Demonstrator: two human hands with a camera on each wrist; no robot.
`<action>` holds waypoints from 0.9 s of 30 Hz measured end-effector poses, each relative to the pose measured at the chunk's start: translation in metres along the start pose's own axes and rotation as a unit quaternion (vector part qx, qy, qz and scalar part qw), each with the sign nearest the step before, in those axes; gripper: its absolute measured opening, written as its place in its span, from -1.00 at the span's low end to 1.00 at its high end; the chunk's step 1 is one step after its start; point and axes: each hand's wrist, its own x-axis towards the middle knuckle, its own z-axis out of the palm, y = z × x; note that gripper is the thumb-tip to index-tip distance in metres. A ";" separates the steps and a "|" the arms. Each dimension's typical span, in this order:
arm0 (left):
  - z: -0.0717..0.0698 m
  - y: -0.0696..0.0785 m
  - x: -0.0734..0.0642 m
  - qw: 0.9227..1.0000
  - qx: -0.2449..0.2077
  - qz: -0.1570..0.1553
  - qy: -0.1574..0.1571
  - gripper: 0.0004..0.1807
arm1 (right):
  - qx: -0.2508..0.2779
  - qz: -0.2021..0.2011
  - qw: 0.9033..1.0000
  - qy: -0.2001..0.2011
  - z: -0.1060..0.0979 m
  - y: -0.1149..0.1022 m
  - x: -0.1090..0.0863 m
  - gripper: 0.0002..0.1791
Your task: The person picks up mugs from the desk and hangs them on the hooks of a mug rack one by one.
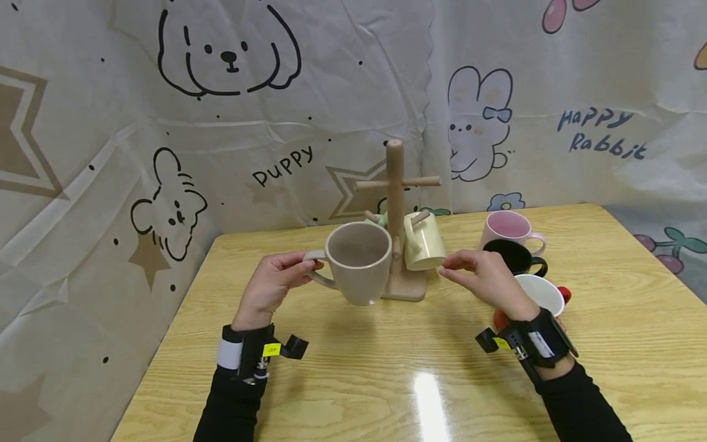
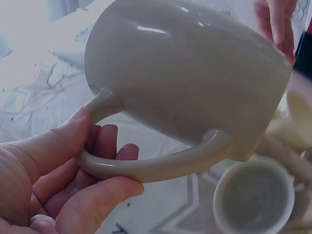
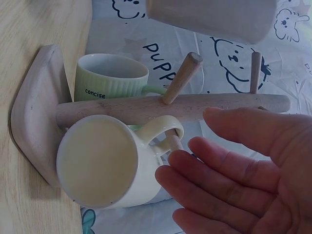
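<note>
My left hand [image 1: 270, 285] grips a beige mug [image 1: 360, 279] by its handle, thumb and fingers around it in the left wrist view. The mug is upright and overlaps the left side of a wooden mug tree [image 1: 395, 161] in the head view. A pale yellow mug [image 1: 428, 245] hangs tilted by its handle on a lower peg of the tree. My right hand [image 1: 488, 279] is just right of that yellow mug, its fingers loosely bent and holding nothing. A green ribbed mug [image 3: 112, 80] is on the tree's other side, mostly hidden behind the beige mug in the head view.
Right of the tree, a pink mug [image 1: 507, 228], a black mug [image 1: 521, 263] and a red mug with a white inside [image 1: 542, 293] stand in a row, partly behind my right hand. Upper pegs [image 1: 425, 182] stick out sideways. A printed cloth [image 1: 331, 73] hangs behind the wooden table [image 1: 342, 380].
</note>
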 end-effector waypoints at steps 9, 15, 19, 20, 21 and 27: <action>0.027 0.002 -0.001 1.000 -0.007 -0.011 -0.020 -0.75 | 0.009 0.000 1.000 -0.001 0.000 0.002 0.000 -0.73; 0.037 0.000 -0.003 0.999 0.001 -0.031 -0.034 -0.60 | 0.009 -0.004 1.000 0.001 0.000 0.002 0.001 -0.74; 0.040 -0.001 -0.005 0.998 0.009 -0.044 -0.050 -0.60 | 0.009 -0.001 1.000 -0.004 -0.001 0.002 0.001 -0.74; 0.040 -0.002 -0.005 0.997 0.011 -0.047 -0.054 -0.60 | 0.009 -0.001 1.000 -0.004 -0.001 0.002 0.001 -0.74; 0.041 -0.002 -0.005 0.997 0.012 -0.050 -0.057 -0.60 | 0.008 0.000 1.000 -0.005 -0.001 0.002 0.001 -0.74; 0.046 -0.004 -0.003 0.993 -0.003 -0.072 -0.093 -0.68 | 0.010 0.011 1.000 -0.010 -0.001 0.001 0.001 -0.73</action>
